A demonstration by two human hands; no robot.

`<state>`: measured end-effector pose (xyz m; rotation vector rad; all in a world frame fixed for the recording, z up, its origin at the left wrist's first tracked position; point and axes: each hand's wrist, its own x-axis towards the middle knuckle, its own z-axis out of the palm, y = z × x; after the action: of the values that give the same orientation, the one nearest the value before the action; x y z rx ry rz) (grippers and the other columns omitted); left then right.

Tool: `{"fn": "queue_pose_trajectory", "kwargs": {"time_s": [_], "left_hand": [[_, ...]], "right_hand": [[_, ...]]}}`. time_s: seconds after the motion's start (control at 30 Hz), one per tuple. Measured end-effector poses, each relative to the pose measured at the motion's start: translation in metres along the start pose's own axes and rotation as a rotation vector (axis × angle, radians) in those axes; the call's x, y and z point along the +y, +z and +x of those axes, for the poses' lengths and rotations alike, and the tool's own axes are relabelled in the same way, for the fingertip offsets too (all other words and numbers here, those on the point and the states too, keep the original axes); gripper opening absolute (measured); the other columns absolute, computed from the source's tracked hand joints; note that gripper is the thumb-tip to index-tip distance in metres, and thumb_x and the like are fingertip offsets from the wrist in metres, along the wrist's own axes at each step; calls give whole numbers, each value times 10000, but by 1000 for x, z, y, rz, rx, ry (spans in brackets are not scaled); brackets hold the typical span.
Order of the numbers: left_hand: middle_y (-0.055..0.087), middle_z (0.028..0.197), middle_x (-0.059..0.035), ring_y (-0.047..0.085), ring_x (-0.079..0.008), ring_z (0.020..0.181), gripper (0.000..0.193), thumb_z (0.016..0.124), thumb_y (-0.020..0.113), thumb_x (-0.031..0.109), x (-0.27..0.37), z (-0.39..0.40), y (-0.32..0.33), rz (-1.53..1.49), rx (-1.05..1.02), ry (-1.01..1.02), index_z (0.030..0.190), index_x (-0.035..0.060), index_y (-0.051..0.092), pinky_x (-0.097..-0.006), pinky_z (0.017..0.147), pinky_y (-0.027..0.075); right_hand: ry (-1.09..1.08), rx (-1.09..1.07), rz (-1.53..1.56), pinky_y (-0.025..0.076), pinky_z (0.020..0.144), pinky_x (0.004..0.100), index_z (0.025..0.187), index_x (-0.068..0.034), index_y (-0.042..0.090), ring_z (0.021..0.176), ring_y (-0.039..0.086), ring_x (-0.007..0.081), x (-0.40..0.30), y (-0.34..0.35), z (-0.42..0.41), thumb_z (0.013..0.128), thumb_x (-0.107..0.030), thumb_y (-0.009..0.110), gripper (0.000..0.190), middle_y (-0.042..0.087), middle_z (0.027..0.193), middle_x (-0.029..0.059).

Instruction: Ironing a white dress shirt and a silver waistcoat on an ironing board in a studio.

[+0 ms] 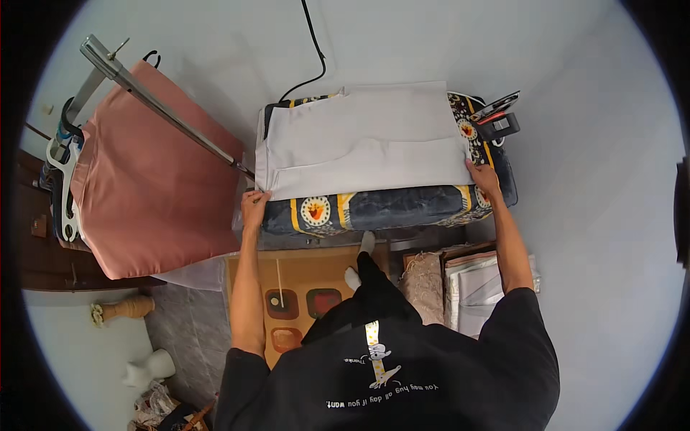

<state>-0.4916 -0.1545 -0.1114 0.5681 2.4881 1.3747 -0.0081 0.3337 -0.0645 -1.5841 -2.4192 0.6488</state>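
Observation:
A light grey-white piece of cloth, perhaps a pair of trousers [323, 134], lies spread over a padded board with a dark patterned plush cover [388, 209]. With its fingers pinched, my left hand [255, 208] holds the cloth's near left corner. At the near right edge, my right hand [483, 175] grips the cloth between thumb and fingers. Folds run across the near part of the cloth. A dark device with a red strip [498, 124] stands at the board's far right end, beyond my right hand.
A metal rail [172, 113] with a pink garment [161, 183] and hangers [64, 188] stands at the left. Folded fabrics [469, 291] lie below the board at the right. A black cable [323, 56] runs down the far wall. A brown patterned mat [245, 285] covers some floor.

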Motion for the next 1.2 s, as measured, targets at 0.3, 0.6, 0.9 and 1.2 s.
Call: {"fn": "queue_pose_trajectory", "kwargs": {"time_s": [0.3,0.6,0.9,1.2], "left_hand": [[608,1160,-116,565,-314,1102,337,818,784,346,11,-15,-11,201,43,53,919,25,771,-419,978,429],[608,1107,-114,556,-310,1080,147,827,733,157,31,-43,-6,179,220,226,939,68,700,-414,973,428],[609,1094,-134,550,-358,1073,222,819,686,68,132,60,25,234,141,512,1037,40,649,-432,963,430],[702,1091,-115,661,-178,947,451,810,766,67,99,214,51,-263,-311,-104,1232,-27,635,-298,848,523]], "right_hand": [[46,-169,391,434,609,300,937,49,729,655,557,113,1,-8,-20,858,-546,727,601,651,741,50],[-47,400,614,424,642,247,930,11,660,678,496,84,0,21,-19,949,-374,690,387,585,740,-16],[-305,491,458,494,723,312,1074,-16,703,784,610,182,-83,25,84,891,-247,739,297,671,944,94],[-15,-130,785,507,861,366,1268,34,623,979,646,247,-94,18,216,711,-111,803,603,688,1135,125]]}}
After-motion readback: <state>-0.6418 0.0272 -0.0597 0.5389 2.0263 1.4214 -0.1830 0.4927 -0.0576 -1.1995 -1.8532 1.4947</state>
